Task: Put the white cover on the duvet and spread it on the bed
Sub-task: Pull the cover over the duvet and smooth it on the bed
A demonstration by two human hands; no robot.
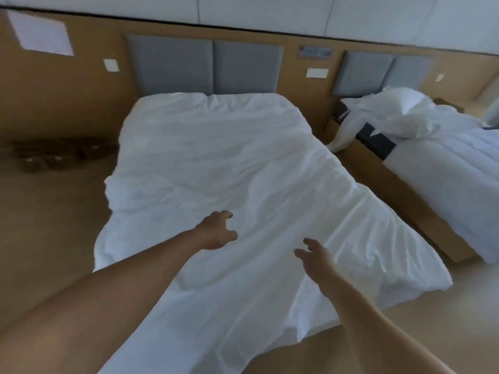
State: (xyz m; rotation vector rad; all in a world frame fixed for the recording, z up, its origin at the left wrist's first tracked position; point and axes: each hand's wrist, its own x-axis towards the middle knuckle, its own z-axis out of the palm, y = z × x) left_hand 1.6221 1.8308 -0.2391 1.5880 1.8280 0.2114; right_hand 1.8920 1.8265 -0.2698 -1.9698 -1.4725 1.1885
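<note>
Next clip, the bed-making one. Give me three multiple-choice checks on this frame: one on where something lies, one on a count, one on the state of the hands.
1. Where does the rumpled heap of white bedding lie?
A. on the floor at the left
B. on the second bed, at the right
C. against the left wall

2. How many grey headboard panels stand behind the spread duvet?
A. one
B. four
C. two

3. How are the hands?
A. left hand and right hand both open, holding nothing
B. both grip a corner of cloth
C. only one pinches cloth

Answers:
1 B: the heap sits on the right-hand bed.
2 C: two panels stand side by side above the duvet's far end.
3 A: the fingers are spread, with no cloth between them.
</note>
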